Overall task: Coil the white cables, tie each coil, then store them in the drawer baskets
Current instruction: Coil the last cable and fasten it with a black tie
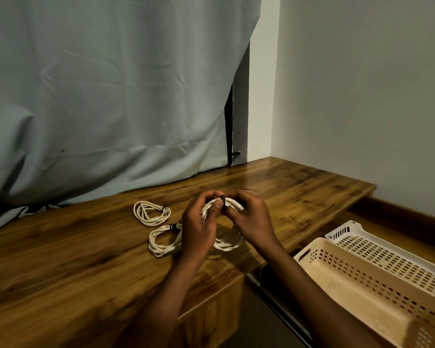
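Above the wooden table (pixel 73 259), my left hand (pixel 199 229) and my right hand (pixel 251 219) both grip one coiled white cable (pixel 227 243). A small black tie (pixel 222 198) sits at the top of this coil, pinched between my fingers. The coil's lower loops hang down to the tabletop. Two other white coils lie on the table to the left, each with a black tie: one farther back (pixel 151 213) and one nearer (pixel 163 241), partly behind my left hand.
An open drawer at the lower right holds a beige perforated basket (pixel 362 280) and a white perforated basket (pixel 387 254) behind it. A grey curtain (pixel 111 96) hangs behind the table. A white wall stands to the right.
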